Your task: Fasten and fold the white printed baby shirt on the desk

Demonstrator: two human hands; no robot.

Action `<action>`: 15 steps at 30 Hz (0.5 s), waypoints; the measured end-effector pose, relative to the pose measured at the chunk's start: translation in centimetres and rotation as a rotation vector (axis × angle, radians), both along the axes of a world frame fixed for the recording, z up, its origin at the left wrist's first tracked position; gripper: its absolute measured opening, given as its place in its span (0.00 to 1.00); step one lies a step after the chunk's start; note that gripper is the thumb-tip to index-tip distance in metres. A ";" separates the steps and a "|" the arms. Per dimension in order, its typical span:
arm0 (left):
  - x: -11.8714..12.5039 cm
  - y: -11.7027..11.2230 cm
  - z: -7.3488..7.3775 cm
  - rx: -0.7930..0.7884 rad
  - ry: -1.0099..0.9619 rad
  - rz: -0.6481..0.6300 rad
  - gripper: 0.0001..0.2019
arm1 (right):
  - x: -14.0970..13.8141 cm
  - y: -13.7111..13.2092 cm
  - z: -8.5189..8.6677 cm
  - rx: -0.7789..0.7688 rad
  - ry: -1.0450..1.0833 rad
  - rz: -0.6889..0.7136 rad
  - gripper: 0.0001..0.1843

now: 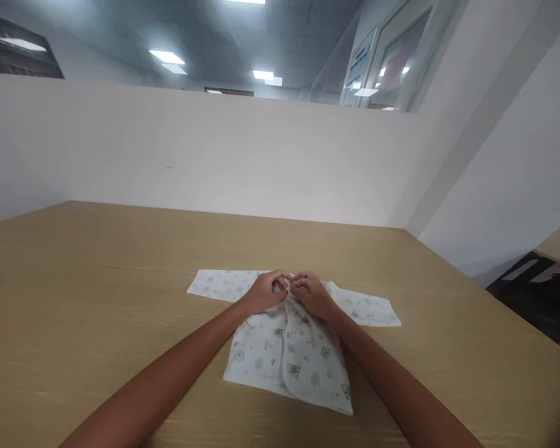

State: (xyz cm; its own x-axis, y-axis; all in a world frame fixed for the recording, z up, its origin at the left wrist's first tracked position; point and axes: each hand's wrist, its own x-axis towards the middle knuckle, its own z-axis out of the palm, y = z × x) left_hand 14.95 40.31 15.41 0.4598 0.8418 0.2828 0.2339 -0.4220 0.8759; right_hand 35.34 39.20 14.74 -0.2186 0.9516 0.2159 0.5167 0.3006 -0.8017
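Note:
A small white baby shirt with a green and grey animal print lies on the table, sleeves spread to both sides. Its front edges overlap down the middle, and the hem points toward me. My left hand pinches the fabric near the neckline, fingers curled. Right beside it, my right hand also pinches the cloth at the top of the front opening. The fingertips of both hands nearly meet there. They hide most of the collar, and any fastener between them is too small to make out.
The wooden table stretches out around the shirt. A low white partition rises along its far edge, and a white wall stands on the right. Dark objects sit beyond the table's right edge.

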 end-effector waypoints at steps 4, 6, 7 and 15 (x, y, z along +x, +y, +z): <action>0.1 0.1 0.1 0.098 0.059 0.164 0.06 | -0.4 0.3 -0.9 0.077 -0.018 -0.084 0.10; 0.2 0.1 0.2 0.113 0.091 0.197 0.02 | -0.4 0.4 -1.0 0.090 -0.025 -0.088 0.09; 0.2 0.1 0.2 0.119 0.110 0.193 0.01 | -0.4 0.4 -1.0 0.103 -0.038 -0.097 0.09; -0.1 0.3 -0.2 0.200 0.161 0.139 0.08 | -0.7 -1.2 0.2 0.425 -0.099 -0.144 0.08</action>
State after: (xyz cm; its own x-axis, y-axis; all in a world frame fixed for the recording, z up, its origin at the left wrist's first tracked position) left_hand 14.86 40.58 15.19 0.3963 0.8347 0.3824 0.4309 -0.5369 0.7254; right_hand 34.67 37.96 14.92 -0.1300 0.8056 0.5781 0.6451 0.5115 -0.5676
